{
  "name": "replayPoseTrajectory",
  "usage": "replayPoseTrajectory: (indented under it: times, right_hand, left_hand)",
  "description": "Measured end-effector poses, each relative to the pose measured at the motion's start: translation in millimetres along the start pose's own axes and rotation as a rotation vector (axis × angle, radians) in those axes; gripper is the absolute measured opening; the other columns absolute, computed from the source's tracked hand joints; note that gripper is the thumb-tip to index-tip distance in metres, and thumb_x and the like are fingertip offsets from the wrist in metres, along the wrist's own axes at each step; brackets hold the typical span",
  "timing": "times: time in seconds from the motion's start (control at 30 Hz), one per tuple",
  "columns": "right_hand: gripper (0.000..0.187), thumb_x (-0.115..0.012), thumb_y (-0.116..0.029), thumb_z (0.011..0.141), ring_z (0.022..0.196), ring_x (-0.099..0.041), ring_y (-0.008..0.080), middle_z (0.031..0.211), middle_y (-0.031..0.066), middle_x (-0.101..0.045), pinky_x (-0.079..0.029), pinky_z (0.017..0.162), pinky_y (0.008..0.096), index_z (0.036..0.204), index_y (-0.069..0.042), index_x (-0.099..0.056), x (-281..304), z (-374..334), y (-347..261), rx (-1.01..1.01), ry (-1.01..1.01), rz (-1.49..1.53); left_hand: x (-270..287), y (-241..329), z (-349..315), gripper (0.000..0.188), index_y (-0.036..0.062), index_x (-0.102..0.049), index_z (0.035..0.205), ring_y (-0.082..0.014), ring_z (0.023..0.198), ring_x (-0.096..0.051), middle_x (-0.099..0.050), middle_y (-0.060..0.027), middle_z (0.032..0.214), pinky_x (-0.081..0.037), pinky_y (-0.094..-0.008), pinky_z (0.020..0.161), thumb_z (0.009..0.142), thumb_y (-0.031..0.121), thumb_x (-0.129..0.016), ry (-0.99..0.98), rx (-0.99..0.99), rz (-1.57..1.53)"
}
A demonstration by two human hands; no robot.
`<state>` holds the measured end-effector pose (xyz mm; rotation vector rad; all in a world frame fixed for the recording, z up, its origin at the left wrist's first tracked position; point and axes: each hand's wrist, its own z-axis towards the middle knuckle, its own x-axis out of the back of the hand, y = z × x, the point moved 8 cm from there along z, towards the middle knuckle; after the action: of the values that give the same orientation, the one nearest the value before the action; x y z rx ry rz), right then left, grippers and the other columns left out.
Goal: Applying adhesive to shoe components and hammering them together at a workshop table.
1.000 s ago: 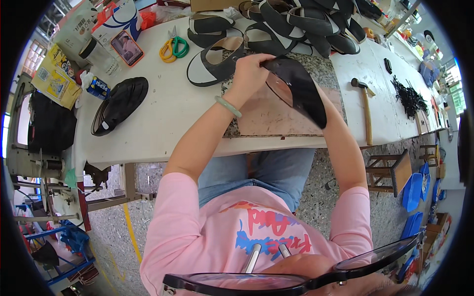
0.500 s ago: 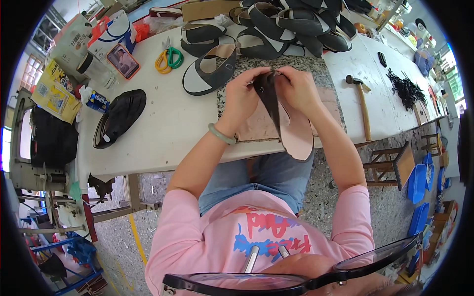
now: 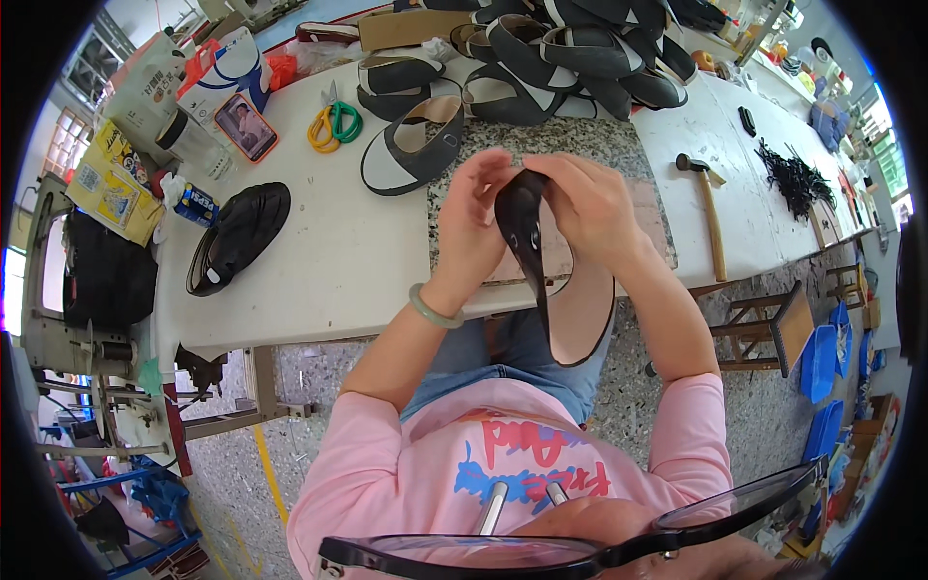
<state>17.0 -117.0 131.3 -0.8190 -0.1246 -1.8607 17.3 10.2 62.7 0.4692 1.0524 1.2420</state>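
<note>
A black shoe with a pale pink insole (image 3: 586,324) is tilted above the table's near edge, its insole end hanging toward my lap. My right hand (image 3: 597,208) grips its far end, fingers wrapped over the dark upper. Close beside the upper's left side is my left hand (image 3: 471,220), its fingers loosely bent and apart; whether it touches the shoe is hard to tell. Beyond my hands lies a black sandal with a white toe (image 3: 411,150). Below the shoe is a speckled stone slab (image 3: 619,159).
A pile of black-and-white shoes (image 3: 565,58) stands at the back. To the right lie a hammer (image 3: 710,213) and a bundle of black strips (image 3: 795,179). On the left are scissors (image 3: 333,126), a black shoe (image 3: 242,237), a phone (image 3: 246,127), a glass jar (image 3: 198,145) and a can (image 3: 193,205).
The shoe has come closer to my body and tipped further. My left fingers have loosened from its far end, while the right hand has wrapped further around it.
</note>
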Motion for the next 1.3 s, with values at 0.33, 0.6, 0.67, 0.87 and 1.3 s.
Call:
replayPoseTrajectory:
  times: [0.33, 0.6, 0.67, 0.87, 1.3]
  right_hand:
    - [0.025, -0.062, -0.004, 0.085, 0.088, -0.061, 0.0154, 0.088, 0.0013, -0.065, -0.045, 0.074, 0.0244, 0.109, -0.004, -0.062, 40.3, -9.9, 8.6, -0.386, 0.336, 0.229]
    - [0.023, -0.058, -0.022, 0.097, 0.08, -0.049, 0.0022, 0.09, -0.003, -0.06, -0.042, 0.071, 0.0196, 0.104, 0.0, -0.061, -11.9, -53.6, 24.5, -0.768, 0.047, 1.001]
    - [0.024, -0.058, -0.023, 0.096, 0.08, -0.049, 0.0023, 0.09, -0.0023, -0.061, -0.041, 0.071, 0.0196, 0.101, 0.0, -0.061, -15.6, -57.1, 26.5, -0.827, 0.052, 1.058]
    - [0.022, -0.059, -0.021, 0.096, 0.081, -0.05, 0.004, 0.087, -0.0032, -0.06, -0.04, 0.072, 0.0212, 0.094, 0.0, -0.063, -16.8, -62.4, 32.4, -0.797, 0.122, 1.294]
    - [0.016, -0.069, -0.014, 0.083, 0.075, -0.052, 0.0278, 0.076, 0.0106, -0.055, -0.041, 0.067, 0.0322, 0.08, -0.002, -0.059, 1.4, -48.3, 7.6, -0.273, -0.081, 0.322]
  left_hand:
    - [-8.9, 0.0, -6.7, 0.019, 0.0015, -0.06, 0.107, -0.0045, 0.087, -0.053, -0.062, 0.0007, 0.1, -0.042, -0.02, 0.08, 0.097, 0.017, -0.057, -0.246, 0.374, -0.414]
    - [-24.0, -3.0, -21.0, 0.016, 0.0026, -0.06, 0.104, -0.0047, 0.087, -0.055, -0.061, 0.002, 0.097, -0.046, -0.0209, 0.079, 0.09, 0.008, -0.066, -0.323, 0.388, -0.182]
    - [-23.4, -5.2, -22.4, 0.016, 0.0021, -0.06, 0.102, -0.0061, 0.089, -0.056, -0.061, 0.0008, 0.099, -0.046, -0.0229, 0.081, 0.088, 0.006, -0.067, -0.328, 0.416, -0.196]
    - [-31.4, 3.2, -17.6, 0.016, 0.0016, -0.06, 0.102, -0.0083, 0.095, -0.055, -0.06, -0.0016, 0.105, -0.045, -0.0259, 0.086, 0.087, 0.005, -0.067, -0.394, 0.296, -0.31]
    - [-17.6, -35.7, -32.7, 0.024, 0.0007, -0.066, 0.101, -0.0056, 0.083, -0.057, -0.065, -0.0005, 0.09, -0.045, -0.0219, 0.075, 0.093, 0.023, -0.063, -0.181, 0.624, -0.255]
